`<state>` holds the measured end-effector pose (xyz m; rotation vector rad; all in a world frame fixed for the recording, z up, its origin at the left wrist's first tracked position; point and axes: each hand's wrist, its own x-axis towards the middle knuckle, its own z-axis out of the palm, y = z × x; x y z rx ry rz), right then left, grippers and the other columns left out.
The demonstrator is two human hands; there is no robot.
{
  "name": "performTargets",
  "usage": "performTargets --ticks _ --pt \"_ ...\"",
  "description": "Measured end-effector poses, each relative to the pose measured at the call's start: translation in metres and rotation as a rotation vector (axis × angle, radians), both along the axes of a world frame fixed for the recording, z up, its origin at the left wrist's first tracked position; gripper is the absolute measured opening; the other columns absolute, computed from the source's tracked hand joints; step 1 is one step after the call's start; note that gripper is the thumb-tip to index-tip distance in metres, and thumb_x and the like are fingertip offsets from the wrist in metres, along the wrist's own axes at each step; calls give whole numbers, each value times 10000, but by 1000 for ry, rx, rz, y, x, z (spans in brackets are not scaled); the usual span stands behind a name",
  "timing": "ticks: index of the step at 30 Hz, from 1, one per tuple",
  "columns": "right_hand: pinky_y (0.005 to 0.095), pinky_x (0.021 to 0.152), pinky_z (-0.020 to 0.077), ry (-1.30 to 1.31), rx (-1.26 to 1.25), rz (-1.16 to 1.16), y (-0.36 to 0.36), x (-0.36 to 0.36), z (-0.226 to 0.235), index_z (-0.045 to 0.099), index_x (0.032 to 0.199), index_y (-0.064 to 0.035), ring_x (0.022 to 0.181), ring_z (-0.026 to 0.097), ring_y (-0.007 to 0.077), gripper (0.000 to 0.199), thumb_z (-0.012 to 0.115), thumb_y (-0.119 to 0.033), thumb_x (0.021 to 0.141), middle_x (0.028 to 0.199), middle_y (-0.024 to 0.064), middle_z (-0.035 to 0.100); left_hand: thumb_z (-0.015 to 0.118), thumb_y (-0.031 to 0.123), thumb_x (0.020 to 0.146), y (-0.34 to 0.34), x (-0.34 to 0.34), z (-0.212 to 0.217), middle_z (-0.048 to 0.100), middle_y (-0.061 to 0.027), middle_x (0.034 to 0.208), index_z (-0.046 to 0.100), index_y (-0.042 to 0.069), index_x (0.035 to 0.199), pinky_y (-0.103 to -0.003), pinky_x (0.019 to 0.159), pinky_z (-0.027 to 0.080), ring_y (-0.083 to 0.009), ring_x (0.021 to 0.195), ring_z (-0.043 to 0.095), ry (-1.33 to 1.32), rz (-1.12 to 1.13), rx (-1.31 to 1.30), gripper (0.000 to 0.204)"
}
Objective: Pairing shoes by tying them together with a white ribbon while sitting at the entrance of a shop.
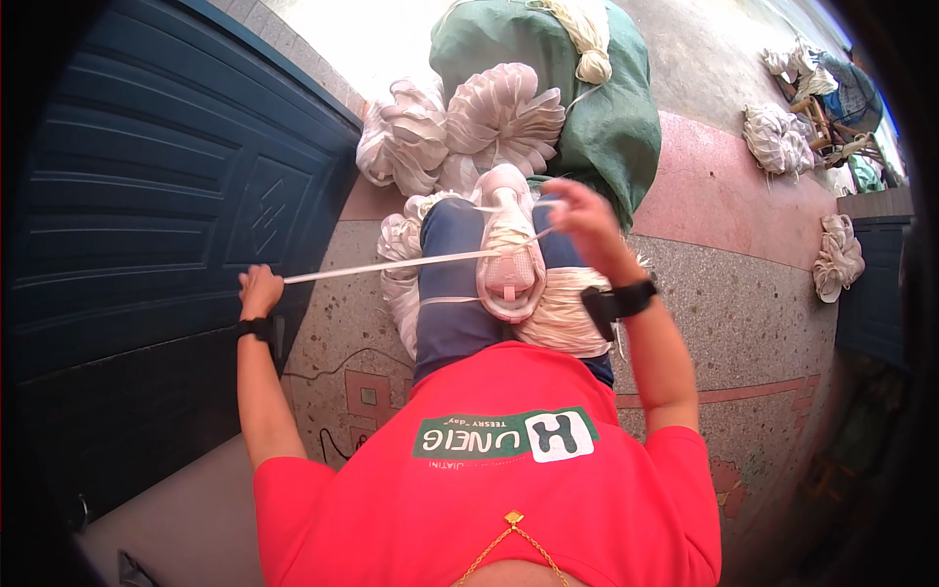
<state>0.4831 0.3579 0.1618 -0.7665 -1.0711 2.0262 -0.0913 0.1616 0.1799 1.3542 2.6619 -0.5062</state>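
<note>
Both hands, left hand (pixel 259 291) by the door (pixel 147 196) edge, right hand (pixel 577 215), pinch a taut white strip (pixel 391 265).

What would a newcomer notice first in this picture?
A pale strip stretched tight across the middle, from the left hand by the dark blue door to the right hand. It crosses a pink shoe on the person's raised knee. Beyond lie white fan-like bundles and a green sack.

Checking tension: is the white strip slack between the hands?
No, the strip runs straight and taut from the left hand to the right hand.
</note>
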Motion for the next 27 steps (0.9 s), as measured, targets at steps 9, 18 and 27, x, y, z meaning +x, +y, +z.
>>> performTargets --ticks 9,18,27 --pt "355 832 462 -216 -150 -1232 71 359 3 629 1210 -84 844 572 106 291 649 -86 920 901 -16 607 626 173 950 75 177 -62 729 -160 983 738 56 1011 -497 907 498 -379 947 654 -721 -598 519 173" --pt "440 949 410 -1118 1157 34 -42 29 -50 638 1224 -94 996 624 223 347 620 -68 878 1006 75 685 672 206 943 111 296 -20 672 -100 1033 751 51 952 -430 896 504 -350 1052 564 -661 -918 69 175" --pt "458 868 469 -1241 1001 -210 -40 10 11 687 1071 -76 934 651 303 184 567 -59 932 928 138 703 650 213 1019 117 280 68 672 -28 872 697 21 1016 -284 781 509 -102 753 614 -1660 -95 18 198"
